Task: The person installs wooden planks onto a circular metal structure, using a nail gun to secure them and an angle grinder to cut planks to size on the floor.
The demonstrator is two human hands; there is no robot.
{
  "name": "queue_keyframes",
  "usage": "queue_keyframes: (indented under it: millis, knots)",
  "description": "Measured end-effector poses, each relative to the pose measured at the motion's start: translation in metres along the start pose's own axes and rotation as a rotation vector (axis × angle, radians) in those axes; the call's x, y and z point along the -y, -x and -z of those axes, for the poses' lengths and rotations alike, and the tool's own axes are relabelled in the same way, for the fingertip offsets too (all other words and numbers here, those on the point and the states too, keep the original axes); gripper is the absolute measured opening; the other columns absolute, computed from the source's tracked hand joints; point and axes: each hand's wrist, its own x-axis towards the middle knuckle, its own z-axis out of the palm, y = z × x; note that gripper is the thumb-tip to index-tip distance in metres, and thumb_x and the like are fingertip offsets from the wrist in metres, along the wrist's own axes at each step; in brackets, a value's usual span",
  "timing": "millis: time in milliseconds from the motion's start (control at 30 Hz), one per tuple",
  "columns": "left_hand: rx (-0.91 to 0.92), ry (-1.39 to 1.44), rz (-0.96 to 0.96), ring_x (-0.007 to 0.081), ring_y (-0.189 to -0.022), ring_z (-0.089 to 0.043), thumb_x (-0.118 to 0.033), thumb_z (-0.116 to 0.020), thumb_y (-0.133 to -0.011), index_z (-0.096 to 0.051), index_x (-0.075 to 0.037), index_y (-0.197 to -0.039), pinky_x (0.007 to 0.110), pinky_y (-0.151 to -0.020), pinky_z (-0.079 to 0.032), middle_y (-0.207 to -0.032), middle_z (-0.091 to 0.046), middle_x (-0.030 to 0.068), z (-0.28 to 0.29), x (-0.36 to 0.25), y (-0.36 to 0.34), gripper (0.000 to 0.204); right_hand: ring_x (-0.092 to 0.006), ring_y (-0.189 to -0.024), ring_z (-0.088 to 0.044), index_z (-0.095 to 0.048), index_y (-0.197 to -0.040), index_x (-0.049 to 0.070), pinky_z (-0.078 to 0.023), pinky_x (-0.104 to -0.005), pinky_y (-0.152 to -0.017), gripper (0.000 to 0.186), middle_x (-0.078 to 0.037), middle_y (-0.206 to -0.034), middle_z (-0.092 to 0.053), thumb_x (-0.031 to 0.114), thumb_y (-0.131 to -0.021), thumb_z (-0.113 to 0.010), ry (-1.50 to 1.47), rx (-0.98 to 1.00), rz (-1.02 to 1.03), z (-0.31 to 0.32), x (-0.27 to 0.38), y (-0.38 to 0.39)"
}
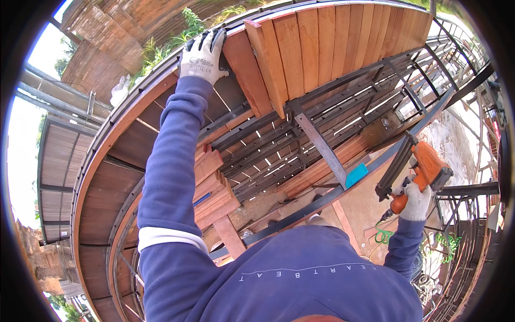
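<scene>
Well, up at the curved rim (163, 84) goes the left hand (201, 58), fingers spread and thumb out, and right beside it on its right lies the reddish-brown board (244, 72), its long axis running from the rim inward, toward the body! Thumb close to that near edge, touching or just shy of it, I cannot tell; meanwhile the right hand (416, 201) is wrapped round the orange nail gun (430, 164), well apart, lower and far to the right, so it turns on this, I'd judge: board between the hands, left hand much the nearer
</scene>
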Motion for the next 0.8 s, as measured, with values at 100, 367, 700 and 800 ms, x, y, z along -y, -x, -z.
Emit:
queue_keyframes:
  millis: [100,367,700,800]
  knots:
    - [-0.032,0.021,-0.013,0.0278,-0.143,-0.041,-0.044,-0.089,-0.067,-0.030,-0.021,-0.158,0.045,-0.119,-0.031,-0.155,-0.044,0.0093,-0.006,0.003,-0.001,0.110,-0.0253,-0.072,-0.065,-0.046,-0.137,-0.007,-0.058,-0.0387,-0.066,0.060,-0.011,-0.095,-0.058,-0.006,-0.078,-0.049,-0.136,0.111,-0.004,-0.059,0.012,0.050]
    - [0.016,0.002,-0.013,0.0286,-0.144,-0.039,-0.047,-0.087,-0.070,-0.027,-0.022,-0.159,0.047,-0.117,-0.033,-0.155,-0.043,0.0085,0.002,0.002,-0.002,0.111,-0.0226,-0.069,-0.066,-0.051,-0.129,-0.006,-0.059,-0.0397,-0.067,0.045,-0.012,-0.085,-0.062,-0.002,-0.084,-0.056,-0.213,0.495,0.017,-0.241,-0.051,0.065]
    - [0.060,-0.012,-0.023,0.0305,-0.146,-0.036,-0.049,-0.086,-0.072,-0.021,-0.026,-0.161,0.053,-0.115,-0.036,-0.159,-0.038,0.0085,0.003,0.005,0.002,0.112,-0.0259,-0.058,-0.062,-0.056,-0.117,0.005,-0.055,-0.0449,-0.048,0.038,-0.008,-0.079,-0.055,0.000,-0.080,-0.058,-0.345,0.322,-0.506,-0.341,-0.153,0.044]
    - [0.040,0.006,-0.042,0.0308,-0.145,-0.038,-0.048,-0.086,-0.071,-0.021,-0.026,-0.161,0.053,-0.114,-0.037,-0.158,-0.039,0.0087,-0.001,0.004,0.000,0.113,-0.0275,-0.059,-0.063,-0.056,-0.116,0.005,-0.056,-0.0460,-0.048,0.036,-0.009,-0.081,-0.057,0.000,-0.081,-0.059,-0.340,0.289,-0.500,-0.347,-0.172,0.044]
